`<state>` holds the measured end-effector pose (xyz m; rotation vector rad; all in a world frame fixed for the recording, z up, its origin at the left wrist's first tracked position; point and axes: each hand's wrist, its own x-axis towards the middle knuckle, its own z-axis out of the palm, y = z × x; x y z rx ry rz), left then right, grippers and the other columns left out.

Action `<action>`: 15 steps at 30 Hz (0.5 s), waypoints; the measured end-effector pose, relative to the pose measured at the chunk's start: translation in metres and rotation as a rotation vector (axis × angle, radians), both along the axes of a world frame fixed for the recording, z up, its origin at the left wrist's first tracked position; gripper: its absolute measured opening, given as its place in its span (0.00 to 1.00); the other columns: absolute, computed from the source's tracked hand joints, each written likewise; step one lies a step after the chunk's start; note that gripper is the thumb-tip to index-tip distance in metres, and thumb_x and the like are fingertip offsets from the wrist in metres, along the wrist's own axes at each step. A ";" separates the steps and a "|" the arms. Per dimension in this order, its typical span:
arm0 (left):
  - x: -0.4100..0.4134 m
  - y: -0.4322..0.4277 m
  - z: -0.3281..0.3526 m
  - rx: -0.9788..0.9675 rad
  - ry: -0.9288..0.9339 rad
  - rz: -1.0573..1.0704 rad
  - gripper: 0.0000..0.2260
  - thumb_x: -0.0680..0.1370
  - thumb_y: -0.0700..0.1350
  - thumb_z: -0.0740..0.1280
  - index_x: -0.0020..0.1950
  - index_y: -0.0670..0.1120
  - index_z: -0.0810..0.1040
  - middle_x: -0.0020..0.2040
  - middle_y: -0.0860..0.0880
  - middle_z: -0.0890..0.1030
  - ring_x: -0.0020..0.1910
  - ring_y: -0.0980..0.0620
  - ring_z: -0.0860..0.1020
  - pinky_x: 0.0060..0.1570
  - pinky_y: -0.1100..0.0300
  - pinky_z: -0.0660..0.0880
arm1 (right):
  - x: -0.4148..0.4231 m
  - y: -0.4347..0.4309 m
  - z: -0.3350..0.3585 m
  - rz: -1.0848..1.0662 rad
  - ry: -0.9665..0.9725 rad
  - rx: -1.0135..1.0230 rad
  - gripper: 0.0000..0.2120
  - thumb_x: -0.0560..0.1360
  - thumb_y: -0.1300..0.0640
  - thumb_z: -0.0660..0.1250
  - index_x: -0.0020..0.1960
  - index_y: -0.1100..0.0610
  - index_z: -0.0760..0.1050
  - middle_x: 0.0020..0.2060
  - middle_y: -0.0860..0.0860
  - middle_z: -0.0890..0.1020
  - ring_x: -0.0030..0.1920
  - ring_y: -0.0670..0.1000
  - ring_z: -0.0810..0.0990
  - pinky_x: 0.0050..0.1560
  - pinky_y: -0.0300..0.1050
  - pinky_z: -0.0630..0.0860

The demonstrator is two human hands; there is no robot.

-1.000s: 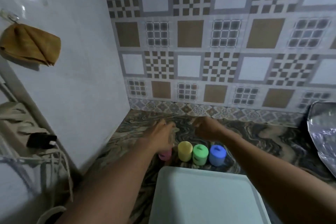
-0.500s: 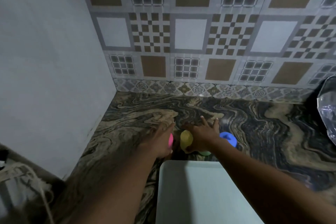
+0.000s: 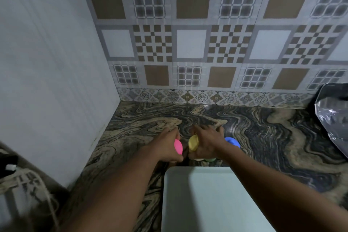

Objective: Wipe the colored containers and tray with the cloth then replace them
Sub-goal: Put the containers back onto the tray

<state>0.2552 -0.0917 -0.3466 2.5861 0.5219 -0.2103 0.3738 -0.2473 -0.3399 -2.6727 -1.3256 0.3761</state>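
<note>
The left hand point(image 3: 166, 145) had its fingers closed round the pink container point(image 3: 178, 146). At its 3 o'clock side the right hand point(image 3: 208, 142) lay over the yellow container point(image 3: 194, 143) and the green container point(image 3: 211, 159). Whether those fingers truly clasped them, I cannot tell. The blue container point(image 3: 232, 141) stood free at 3 o'clock of that hand, very near the wrist. The tray point(image 3: 207, 198) lay at 6 o'clock of the row on the counter point(image 3: 273, 137). In my judgement, taking two containers in one hand was risky: one could slip and roll, or the wrist could knock the blue one over.
</note>
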 end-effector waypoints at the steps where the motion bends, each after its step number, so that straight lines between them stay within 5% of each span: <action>1: -0.003 -0.006 0.001 -0.013 0.001 -0.008 0.26 0.57 0.53 0.77 0.49 0.55 0.69 0.54 0.50 0.72 0.51 0.46 0.74 0.48 0.53 0.77 | -0.002 -0.006 0.000 0.003 0.010 0.007 0.43 0.55 0.30 0.69 0.65 0.48 0.68 0.62 0.53 0.77 0.66 0.59 0.72 0.65 0.63 0.61; 4: -0.011 -0.023 -0.001 -0.043 0.060 -0.041 0.25 0.58 0.52 0.80 0.49 0.54 0.72 0.52 0.50 0.76 0.49 0.48 0.76 0.44 0.55 0.76 | -0.008 -0.024 -0.007 0.001 0.066 0.049 0.42 0.49 0.28 0.63 0.58 0.47 0.68 0.56 0.52 0.80 0.59 0.58 0.78 0.58 0.53 0.71; 9: -0.020 -0.050 -0.009 -0.014 0.184 -0.143 0.26 0.61 0.49 0.82 0.54 0.51 0.74 0.53 0.49 0.76 0.50 0.48 0.76 0.45 0.55 0.75 | -0.030 -0.057 -0.021 0.013 0.184 0.055 0.32 0.55 0.37 0.72 0.54 0.46 0.67 0.50 0.50 0.78 0.47 0.56 0.79 0.45 0.48 0.78; 15: -0.027 -0.063 -0.025 0.001 0.320 -0.200 0.38 0.63 0.51 0.83 0.69 0.52 0.70 0.68 0.48 0.70 0.64 0.45 0.72 0.58 0.53 0.74 | -0.043 -0.088 -0.049 0.035 0.205 -0.059 0.38 0.60 0.41 0.79 0.65 0.48 0.67 0.61 0.51 0.73 0.58 0.57 0.76 0.53 0.48 0.75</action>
